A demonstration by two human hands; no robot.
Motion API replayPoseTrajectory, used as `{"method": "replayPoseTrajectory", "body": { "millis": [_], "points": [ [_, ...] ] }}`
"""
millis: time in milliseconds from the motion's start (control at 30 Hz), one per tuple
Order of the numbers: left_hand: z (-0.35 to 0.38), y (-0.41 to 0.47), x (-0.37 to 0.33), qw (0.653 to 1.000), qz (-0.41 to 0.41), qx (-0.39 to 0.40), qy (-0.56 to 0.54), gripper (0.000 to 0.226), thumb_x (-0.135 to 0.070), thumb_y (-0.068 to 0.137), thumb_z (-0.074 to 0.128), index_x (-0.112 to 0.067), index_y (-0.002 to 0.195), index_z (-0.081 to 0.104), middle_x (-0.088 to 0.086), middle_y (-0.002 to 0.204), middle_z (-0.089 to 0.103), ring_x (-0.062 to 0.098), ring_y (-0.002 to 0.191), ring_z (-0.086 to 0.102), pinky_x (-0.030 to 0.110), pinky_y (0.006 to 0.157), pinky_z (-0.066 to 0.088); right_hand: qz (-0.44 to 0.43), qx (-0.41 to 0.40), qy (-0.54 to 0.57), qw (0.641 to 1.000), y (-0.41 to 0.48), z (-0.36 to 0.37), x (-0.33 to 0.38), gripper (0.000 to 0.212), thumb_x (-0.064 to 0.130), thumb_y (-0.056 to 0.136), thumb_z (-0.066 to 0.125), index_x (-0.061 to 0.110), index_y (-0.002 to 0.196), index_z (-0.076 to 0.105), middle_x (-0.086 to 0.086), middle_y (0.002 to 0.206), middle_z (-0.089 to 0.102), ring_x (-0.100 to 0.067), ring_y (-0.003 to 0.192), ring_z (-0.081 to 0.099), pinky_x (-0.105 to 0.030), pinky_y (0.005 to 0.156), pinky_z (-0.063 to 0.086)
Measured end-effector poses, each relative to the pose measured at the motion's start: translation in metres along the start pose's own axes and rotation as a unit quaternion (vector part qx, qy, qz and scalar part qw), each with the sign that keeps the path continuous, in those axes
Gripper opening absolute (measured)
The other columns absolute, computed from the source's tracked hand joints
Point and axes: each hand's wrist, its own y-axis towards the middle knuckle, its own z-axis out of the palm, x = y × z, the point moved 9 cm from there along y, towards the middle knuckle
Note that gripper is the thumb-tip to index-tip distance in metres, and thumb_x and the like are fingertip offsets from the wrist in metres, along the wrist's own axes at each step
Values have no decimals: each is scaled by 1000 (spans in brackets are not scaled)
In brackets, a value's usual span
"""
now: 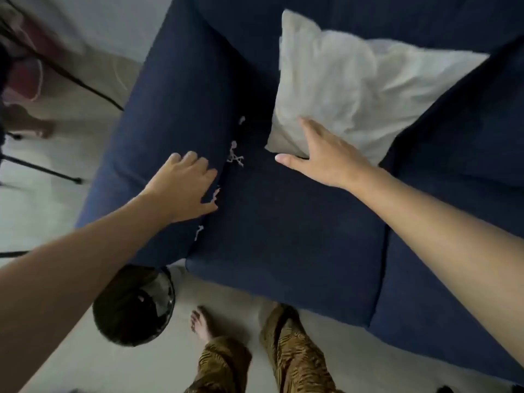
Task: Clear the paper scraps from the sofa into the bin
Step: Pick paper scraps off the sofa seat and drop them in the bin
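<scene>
Several white paper scraps (236, 157) lie along the seam between the armrest and the seat cushion of the dark blue sofa (283, 222). One small scrap (216, 194) sits right at my left hand's thumb, another (199, 231) lower down the seam, one more (241, 120) further back. My left hand (184, 185) rests flat on the armrest, fingers spread, holding nothing. My right hand (320, 154) presses open against the near corner of a white pillow (354, 92). The black bin (134, 304) stands on the floor below the armrest.
My bare foot (201, 324) and patterned trouser legs (295, 353) stand at the sofa's front edge, beside the bin. Black tripod legs (42, 168) and a pink object (25, 78) sit on the pale floor to the left.
</scene>
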Motion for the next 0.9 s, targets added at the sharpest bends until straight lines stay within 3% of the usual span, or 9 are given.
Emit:
{"method": "replayPoseTrajectory", "body": {
  "millis": [100, 233, 333, 467, 600, 700, 800, 900],
  "points": [
    [75, 2, -37, 993, 64, 46, 86, 63, -64, 81, 55, -17, 123, 59, 3, 113, 55, 26, 104, 44, 42, 90, 34, -17, 19, 3, 1000, 36, 69, 14, 99, 77, 89, 46, 18, 162, 13, -7, 164, 32, -29, 144, 41, -46, 108, 41],
    [172, 5, -74, 976, 77, 135, 152, 38, -27, 97, 49, -12, 131, 58, 14, 133, 46, 36, 121, 34, 53, 110, 19, -22, 79, 14, 997, 74, 178, 37, 84, 64, 93, 56, 13, 156, 32, -11, 147, 49, -31, 131, 52, -43, 97, 48],
    [225, 11, -84, 954, 72, 202, 211, 39, -27, 99, 49, -14, 134, 56, 15, 142, 38, 37, 128, 25, 57, 113, 11, -13, 123, 22, 992, 98, 247, 61, 72, 57, 94, 61, 11, 146, 45, -14, 142, 52, -33, 125, 55, -42, 94, 50],
    [260, 15, -85, 949, 51, 191, 248, 31, -29, 97, 52, -16, 123, 64, 14, 134, 44, 38, 121, 26, 56, 108, 12, 5, 113, 37, 993, 127, 299, 83, 54, 45, 93, 67, 13, 135, 53, -11, 132, 58, -31, 112, 63, -37, 80, 49],
    [266, 23, -89, 963, 34, 173, 203, 24, -33, 93, 56, -21, 111, 67, 8, 122, 55, 33, 114, 35, 52, 102, 17, 1, 31, -33, 999, 139, 311, 98, 12, 15, 100, 57, 10, 106, 66, -11, 117, 63, -30, 95, 68, -33, 65, 41],
    [261, 27, -90, 970, 23, 163, 177, 23, -36, 94, 55, -23, 110, 65, 5, 113, 58, 30, 107, 38, 50, 94, 19, 2, -21, -57, 998, 139, 310, 97, 18, 1, 99, 53, 8, 91, 67, -9, 107, 68, -28, 88, 69, -33, 62, 41],
    [253, 23, -89, 978, 4, 154, 138, 19, -34, 94, 56, -23, 107, 65, 4, 111, 57, 28, 106, 40, 47, 95, 21, 20, -21, -17, 999, 134, 307, 90, 18, 12, 102, 55, 9, 92, 69, -8, 102, 72, -27, 86, 69, -31, 62, 40],
    [229, 3, -89, 996, -33, 84, 7, 11, -18, 92, 56, -21, 92, 67, 5, 102, 57, 27, 98, 43, 43, 93, 27, 28, -17, 83, 996, 114, 298, 85, 21, 28, 100, 61, 16, 93, 76, -4, 101, 72, -22, 86, 67, -31, 65, 45]
  ]
}}
